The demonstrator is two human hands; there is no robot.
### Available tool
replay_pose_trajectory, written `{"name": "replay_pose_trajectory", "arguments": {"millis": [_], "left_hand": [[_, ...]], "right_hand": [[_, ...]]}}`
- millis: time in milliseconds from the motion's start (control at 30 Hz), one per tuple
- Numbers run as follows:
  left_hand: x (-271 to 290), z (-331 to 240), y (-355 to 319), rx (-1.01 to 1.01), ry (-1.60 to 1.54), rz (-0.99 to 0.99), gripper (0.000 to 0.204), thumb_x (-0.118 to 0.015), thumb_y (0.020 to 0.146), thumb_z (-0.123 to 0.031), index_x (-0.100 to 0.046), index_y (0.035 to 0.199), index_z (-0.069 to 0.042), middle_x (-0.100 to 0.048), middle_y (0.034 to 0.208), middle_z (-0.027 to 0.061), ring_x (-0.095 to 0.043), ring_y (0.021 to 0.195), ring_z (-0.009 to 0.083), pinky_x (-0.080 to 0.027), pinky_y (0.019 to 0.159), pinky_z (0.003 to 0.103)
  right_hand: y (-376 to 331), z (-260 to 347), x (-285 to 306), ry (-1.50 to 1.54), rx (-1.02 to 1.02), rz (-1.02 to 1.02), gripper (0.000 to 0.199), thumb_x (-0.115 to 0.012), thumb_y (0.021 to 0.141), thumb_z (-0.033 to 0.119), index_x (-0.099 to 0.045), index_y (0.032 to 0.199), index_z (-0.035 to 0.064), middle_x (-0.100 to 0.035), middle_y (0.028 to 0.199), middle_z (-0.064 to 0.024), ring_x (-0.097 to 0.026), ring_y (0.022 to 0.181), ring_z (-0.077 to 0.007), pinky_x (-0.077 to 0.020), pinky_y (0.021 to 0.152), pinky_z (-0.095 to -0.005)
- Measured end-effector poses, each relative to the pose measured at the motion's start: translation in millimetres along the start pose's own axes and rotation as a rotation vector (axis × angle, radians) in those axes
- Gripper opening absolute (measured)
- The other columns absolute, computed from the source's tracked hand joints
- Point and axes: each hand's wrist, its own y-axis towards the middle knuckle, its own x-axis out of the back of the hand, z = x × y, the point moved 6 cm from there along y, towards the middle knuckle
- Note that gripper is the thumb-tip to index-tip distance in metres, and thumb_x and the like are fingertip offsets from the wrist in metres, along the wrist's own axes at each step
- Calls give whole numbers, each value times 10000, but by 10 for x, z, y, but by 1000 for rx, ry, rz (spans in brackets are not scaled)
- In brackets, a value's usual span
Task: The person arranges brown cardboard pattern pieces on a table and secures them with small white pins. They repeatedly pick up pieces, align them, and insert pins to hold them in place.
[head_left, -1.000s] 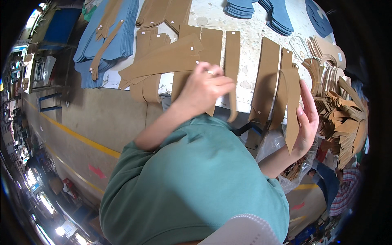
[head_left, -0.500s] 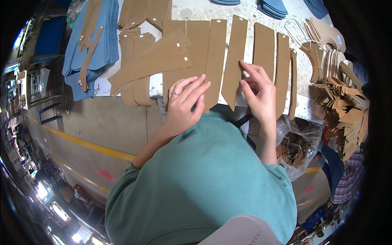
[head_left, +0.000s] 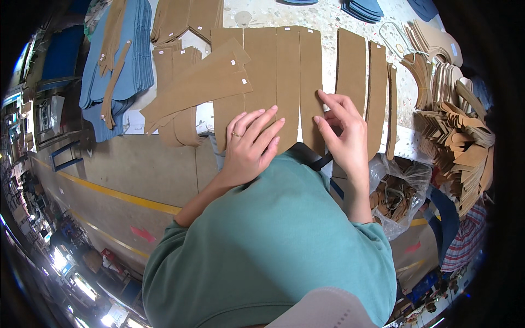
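Note:
Flat brown cut panels with small white stickers lie side by side along the table's near edge. My left hand rests with fingers stretched over the lower ends of the left panels. My right hand lies on the right edge of a narrow brown panel, thumb and fingers apart. That panel sits against its left neighbour. Just right of my right hand are a wider stack of brown panels and narrower strips. Pointed brown pieces overlap the panels at left.
Blue cut pieces are stacked at the far left, with more blue pieces at the back. Bundled brown pieces pile up at the right table end. A clear plastic bag of brown pieces is below the edge.
The narrow panel under my right hand has slid left and straightened, closing the gap to its neighbour. My right hand moved slightly left and down with it.

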Motion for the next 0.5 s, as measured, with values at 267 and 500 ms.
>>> {"name": "replay_pose_trajectory", "arguments": {"millis": [267, 500], "left_hand": [[188, -26, 225, 10, -85, 98, 300, -677, 831, -133, -683, 1127, -82, -639, 1225, 72, -570, 1111, 257, -437, 957, 409], [599, 158, 1289, -147, -121, -124, 160, -671, 846, -126, -703, 996, -82, -703, 1009, 92, -658, 906, 265, -516, 798, 366]], "right_hand": [[73, 153, -10, -229, 84, 115, 373, -699, 813, 12, -646, 1183, 4, -571, 979, -110, -626, 738, -192, -530, 675, -308], [755, 555, 592, -532, 586, 102, 171, -686, 826, 54, -698, 992, 20, -642, 902, -129, -644, 870, -318, -514, 786, -393]]}}
